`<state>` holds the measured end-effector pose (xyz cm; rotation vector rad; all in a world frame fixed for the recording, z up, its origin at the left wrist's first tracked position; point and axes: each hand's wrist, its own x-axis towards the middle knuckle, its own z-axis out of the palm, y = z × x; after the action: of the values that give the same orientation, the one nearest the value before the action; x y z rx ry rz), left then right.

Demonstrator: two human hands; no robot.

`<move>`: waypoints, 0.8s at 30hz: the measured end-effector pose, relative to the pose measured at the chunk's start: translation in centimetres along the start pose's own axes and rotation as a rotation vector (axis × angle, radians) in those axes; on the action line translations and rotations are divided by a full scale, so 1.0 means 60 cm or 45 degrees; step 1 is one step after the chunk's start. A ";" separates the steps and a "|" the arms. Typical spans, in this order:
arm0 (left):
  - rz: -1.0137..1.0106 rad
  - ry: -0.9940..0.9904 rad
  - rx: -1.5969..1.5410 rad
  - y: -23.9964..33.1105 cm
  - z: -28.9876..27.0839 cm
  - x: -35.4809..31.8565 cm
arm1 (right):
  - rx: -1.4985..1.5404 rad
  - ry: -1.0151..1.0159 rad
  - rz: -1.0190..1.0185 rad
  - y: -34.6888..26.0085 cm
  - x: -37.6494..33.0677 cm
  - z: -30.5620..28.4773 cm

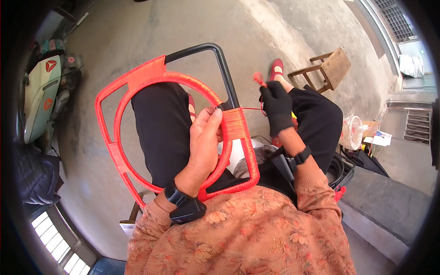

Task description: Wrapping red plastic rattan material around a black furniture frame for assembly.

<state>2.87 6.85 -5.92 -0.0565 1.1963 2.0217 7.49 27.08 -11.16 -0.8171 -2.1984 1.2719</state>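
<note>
Across my lap lies a metal frame (pixel 223 75), a rounded rectangle with a ring inside it. Red cord wraps most of it in tight coils, while bare black tube shows at the far right corner. My bare left hand (pixel 204 140) pinches the ring beside the wrapped joint (pixel 234 123), thumb on top. To the right of the frame, my right hand (pixel 277 105), in a black glove, is closed around red cord (pixel 252 109). That cord runs taut from the joint to the glove. A small red bunch (pixel 259 79) sticks out beyond the gloved fingers.
A wooden stool (pixel 337 68) stands at the far right. On the right are a clear plastic container (pixel 352 133) and a concrete ledge (pixel 385 201). At the left are a scooter (pixel 43 101) and a dark quilted cloth (pixel 36 176).
</note>
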 end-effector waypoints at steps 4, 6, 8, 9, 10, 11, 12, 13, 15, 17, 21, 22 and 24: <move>0.234 0.133 0.128 0.017 0.028 -0.010 | 0.158 0.148 -0.143 -0.100 -0.009 -0.015; 0.444 0.201 0.041 0.024 0.031 -0.013 | -0.214 -0.068 -0.717 -0.164 -0.014 -0.023; 0.489 0.232 -0.004 0.025 0.027 -0.012 | -0.480 -0.346 -1.141 -0.194 -0.017 -0.017; 0.563 0.266 0.176 0.023 0.020 -0.012 | -0.482 -0.345 -1.140 -0.204 -0.017 -0.011; 0.636 0.301 0.356 0.022 0.018 -0.012 | -0.473 -0.355 -1.250 -0.213 -0.016 -0.004; 0.583 0.321 0.363 0.024 0.019 -0.014 | -0.464 -0.367 -1.359 -0.218 -0.015 -0.002; 0.585 0.332 0.358 0.021 0.015 -0.015 | -0.459 -0.377 -1.365 -0.222 -0.015 -0.004; 0.505 0.345 0.359 0.015 0.010 -0.015 | -0.416 -0.295 -1.203 -0.222 -0.014 -0.013; 0.396 0.346 0.290 0.015 0.006 -0.015 | -0.124 -0.186 -0.850 -0.208 -0.012 -0.028; 0.401 0.333 0.350 0.008 -0.006 -0.012 | 0.258 -0.351 -0.186 -0.200 -0.016 -0.043; 0.331 0.254 0.318 0.009 -0.009 -0.009 | 0.539 -0.832 0.350 -0.163 -0.013 -0.042; 0.266 0.207 0.232 0.011 -0.007 -0.010 | 0.538 -0.829 0.350 -0.156 -0.012 -0.041; 0.261 0.197 0.189 0.011 -0.001 -0.009 | 0.504 -0.959 0.382 -0.148 -0.011 -0.041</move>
<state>2.82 6.32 -5.24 -0.0182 1.4994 2.1283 7.24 24.61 -2.28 -0.5687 -2.2507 2.3778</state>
